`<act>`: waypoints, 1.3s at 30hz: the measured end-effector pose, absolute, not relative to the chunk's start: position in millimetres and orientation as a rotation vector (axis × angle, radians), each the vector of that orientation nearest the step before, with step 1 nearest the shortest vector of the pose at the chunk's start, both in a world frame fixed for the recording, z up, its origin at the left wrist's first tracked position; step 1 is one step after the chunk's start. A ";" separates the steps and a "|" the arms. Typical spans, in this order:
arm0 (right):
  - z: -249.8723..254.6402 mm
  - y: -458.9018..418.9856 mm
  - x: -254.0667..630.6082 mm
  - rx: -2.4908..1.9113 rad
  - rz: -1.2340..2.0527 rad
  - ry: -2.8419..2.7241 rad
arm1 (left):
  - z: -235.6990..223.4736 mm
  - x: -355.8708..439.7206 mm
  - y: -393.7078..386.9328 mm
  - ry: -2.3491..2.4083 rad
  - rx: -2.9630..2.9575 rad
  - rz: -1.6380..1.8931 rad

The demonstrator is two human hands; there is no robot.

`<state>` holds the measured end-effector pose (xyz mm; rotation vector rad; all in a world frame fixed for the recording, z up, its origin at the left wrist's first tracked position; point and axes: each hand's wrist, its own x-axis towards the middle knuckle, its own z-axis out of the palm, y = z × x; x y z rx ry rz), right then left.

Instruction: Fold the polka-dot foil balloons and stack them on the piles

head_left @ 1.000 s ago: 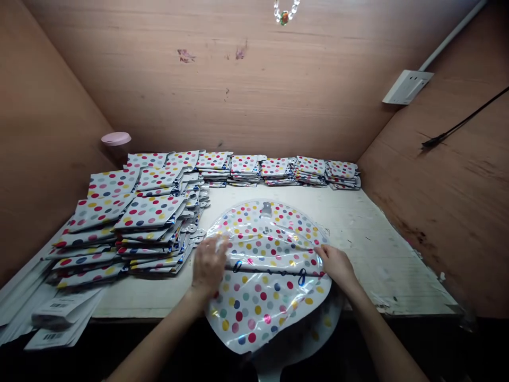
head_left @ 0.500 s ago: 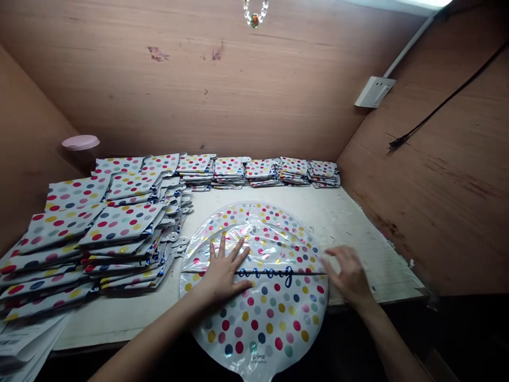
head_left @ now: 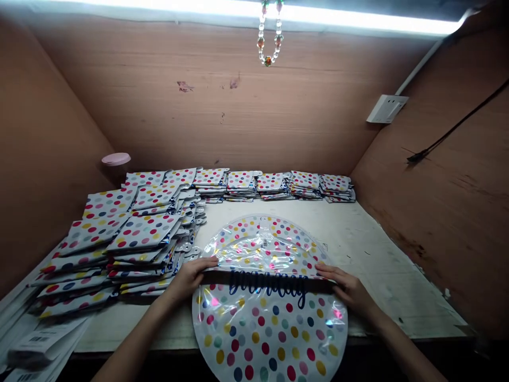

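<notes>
A flat, round foil balloon [head_left: 270, 329] with multicoloured dots lies before me, its lower part overhanging the table's front edge. Across its middle runs a crease with a dark band, and blue lettering reading "birthday" shows there, its top partly covered. My left hand [head_left: 191, 275] pinches the crease at the balloon's left edge. At the opposite edge, my right hand [head_left: 345, 285] grips the same crease, fingers on top and thumb below. The foil above the crease is wrinkled and shiny.
Piles of folded dotted balloons [head_left: 143, 233] stand at the left, and a row of smaller stacks [head_left: 272, 183] lines the back wall. Papers [head_left: 43, 345] lie front left. A pink-lidded cup [head_left: 116, 159] stands behind the piles. A beaded string [head_left: 268, 59] hangs above; a black cable [head_left: 421, 155] hangs right.
My left hand has moved from flat on the balloon to its left edge. My right hand has closed on the right edge. The dark band at the crease looks wider, and my view has tilted up.
</notes>
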<state>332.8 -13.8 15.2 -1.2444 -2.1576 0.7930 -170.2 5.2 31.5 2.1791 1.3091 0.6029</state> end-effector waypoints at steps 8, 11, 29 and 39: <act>33.5 11.9 336.4 -1.364 1.152 -1.774 | 57.4 -166.2 26.2 1.558 1.768 0.655; 38.2 22.7 339.3 -1.361 1.274 -1.754 | 58.3 -163.4 29.4 1.513 1.733 0.647; 26.8 159.5 288.7 -2.238 0.406 -1.711 | 71.5 -72.8 127.3 2.245 1.964 0.411; 51.3 113.6 247.4 -1.895 0.094 -2.190 | 17.7 15.5 100.5 1.407 2.556 0.116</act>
